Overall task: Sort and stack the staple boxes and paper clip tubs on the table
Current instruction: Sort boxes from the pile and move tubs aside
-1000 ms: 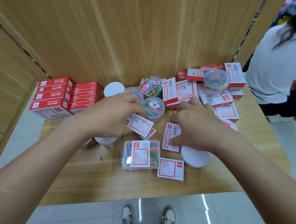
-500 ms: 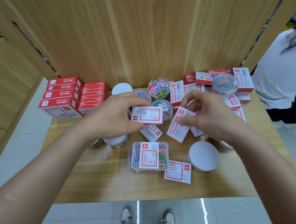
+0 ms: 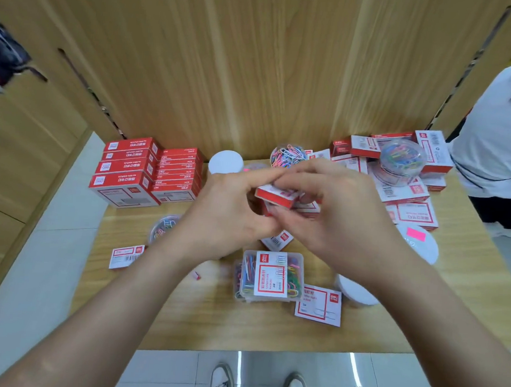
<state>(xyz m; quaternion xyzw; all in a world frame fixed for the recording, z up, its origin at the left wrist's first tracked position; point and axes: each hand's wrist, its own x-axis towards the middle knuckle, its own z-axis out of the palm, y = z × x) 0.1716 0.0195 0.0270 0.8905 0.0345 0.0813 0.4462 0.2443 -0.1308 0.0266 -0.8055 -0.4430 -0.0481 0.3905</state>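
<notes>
Head camera showed both hands meeting above the table's middle. The left hand and right hand had fingers curled tight around small red-and-white staple boxes, pressed together between them. At ten o'clock stood the stacked staple boxes. At six o'clock lay a clear rectangular clip tub. At two o'clock a round clip tub sat on loose boxes.
</notes>
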